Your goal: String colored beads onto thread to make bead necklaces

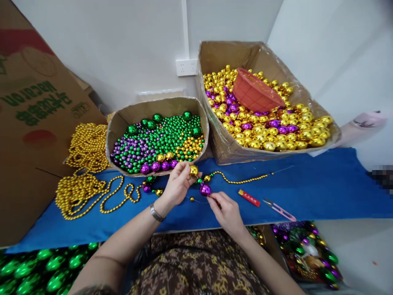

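"While the left hand (178,185) pinches a large gold bead (193,171), where's the right hand (227,211)?"

"Just beside it, fingertips narrow on a purple bead's (205,189) lower edge; anything else gripped, I can't tell."

"Which step?"

"Stringing, I'd judge; the gold strand (236,182) lies beyond the right hand. Next calls for steady pinches, beads aligned."

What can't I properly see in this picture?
All in the head view:
Right hand: exactly what its fingertips pinch by the purple ball; too small.
Basket: its base, sunk among gold balls.
Packet: its lettering, too small to read surely.
Carton: its left side, cut off by the picture's edge.
Green balls: their number, cut off by the left and bottom edges.
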A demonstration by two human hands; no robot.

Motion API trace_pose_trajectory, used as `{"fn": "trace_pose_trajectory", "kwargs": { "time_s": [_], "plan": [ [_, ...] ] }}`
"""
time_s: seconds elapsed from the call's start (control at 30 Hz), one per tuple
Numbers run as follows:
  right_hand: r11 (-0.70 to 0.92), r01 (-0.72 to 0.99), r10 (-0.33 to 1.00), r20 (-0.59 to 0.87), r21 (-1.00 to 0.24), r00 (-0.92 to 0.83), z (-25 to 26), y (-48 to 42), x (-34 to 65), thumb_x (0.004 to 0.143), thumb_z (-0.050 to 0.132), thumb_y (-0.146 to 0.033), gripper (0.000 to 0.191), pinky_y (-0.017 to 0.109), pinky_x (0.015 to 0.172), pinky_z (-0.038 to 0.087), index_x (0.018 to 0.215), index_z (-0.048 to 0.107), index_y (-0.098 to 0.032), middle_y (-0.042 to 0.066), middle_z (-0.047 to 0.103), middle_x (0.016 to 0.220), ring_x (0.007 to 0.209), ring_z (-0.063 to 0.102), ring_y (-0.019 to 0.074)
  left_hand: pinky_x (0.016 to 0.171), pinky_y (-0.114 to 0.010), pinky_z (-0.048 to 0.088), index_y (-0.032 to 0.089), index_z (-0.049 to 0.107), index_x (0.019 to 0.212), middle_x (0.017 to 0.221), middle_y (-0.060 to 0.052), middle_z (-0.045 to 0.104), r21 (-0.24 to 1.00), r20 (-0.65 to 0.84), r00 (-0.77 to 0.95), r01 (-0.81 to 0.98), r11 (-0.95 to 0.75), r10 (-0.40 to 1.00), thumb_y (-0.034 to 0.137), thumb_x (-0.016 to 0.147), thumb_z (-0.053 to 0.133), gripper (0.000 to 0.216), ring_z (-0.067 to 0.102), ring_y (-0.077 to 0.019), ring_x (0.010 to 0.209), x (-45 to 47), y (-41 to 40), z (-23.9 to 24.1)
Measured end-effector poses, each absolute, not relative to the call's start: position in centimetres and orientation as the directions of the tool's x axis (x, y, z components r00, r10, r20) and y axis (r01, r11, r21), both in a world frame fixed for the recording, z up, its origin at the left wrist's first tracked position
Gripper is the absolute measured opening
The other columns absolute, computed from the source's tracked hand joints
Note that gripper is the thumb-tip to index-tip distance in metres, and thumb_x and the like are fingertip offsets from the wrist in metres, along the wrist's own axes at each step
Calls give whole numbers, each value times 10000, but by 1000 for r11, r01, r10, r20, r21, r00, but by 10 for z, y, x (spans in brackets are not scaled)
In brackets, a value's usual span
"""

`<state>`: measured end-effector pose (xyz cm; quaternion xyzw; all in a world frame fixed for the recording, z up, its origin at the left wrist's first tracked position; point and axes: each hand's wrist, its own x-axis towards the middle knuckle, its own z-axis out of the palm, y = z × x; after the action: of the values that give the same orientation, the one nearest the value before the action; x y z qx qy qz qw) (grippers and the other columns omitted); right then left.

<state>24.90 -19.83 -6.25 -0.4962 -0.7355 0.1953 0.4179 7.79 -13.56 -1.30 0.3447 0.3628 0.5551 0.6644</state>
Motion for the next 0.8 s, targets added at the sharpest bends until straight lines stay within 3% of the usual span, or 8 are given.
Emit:
{"fn": "trace_pose_trajectory", "kwargs": {
  "time_s": [0.17, 0.37, 0.6, 0.8],
  "plan": [
    [446, 602, 876, 462, -662, -141, -66, -199, 249, 967, 473, -277, 192, 274, 706, 500, 924, 644, -201, 58, 665, 804, 728, 641, 169, 703, -230, 511, 204, 623, 963, 894, -10, 627, 895, -80, 104, -430, 117, 991, 390, 767, 744, 296, 635, -114, 769, 76, -137, -19],
    [331, 504, 931, 364, -797, -36, -65, -200, 251, 920, 550, -315, 149, 257, 674, 532, 994, 620, -207, 25, 677, 790, 673, 648, 149, 683, -236, 501, 194, 622, 955, 888, -16, 631, 861, -142, 134, -471, 189, 981, 399, 768, 742, 302, 653, -126, 767, 74, -137, -18],
    [142, 163, 987, 128, -976, -97, -82, -199, 250, 913, 541, -341, 188, 277, 715, 584, 1046, 554, -209, 49, 670, 906, 810, 709, 171, 676, -219, 494, 203, 632, 962, 899, -18, 638, 904, -124, 85, -402, 148, 989, 390, 759, 748, 299, 647, -128, 788, 74, -140, -22],
    [-24, -95, 998, -18, -995, -60, -96, -192, 240, 854, 614, -428, 307, 316, 688, 608, 1044, 494, -220, 15, 644, 853, 710, 686, 150, 658, -202, 490, 209, 642, 980, 904, -30, 646, 950, -86, 113, -289, 116, 990, 386, 782, 724, 279, 630, -125, 778, 75, -144, -20]
  ]
}}
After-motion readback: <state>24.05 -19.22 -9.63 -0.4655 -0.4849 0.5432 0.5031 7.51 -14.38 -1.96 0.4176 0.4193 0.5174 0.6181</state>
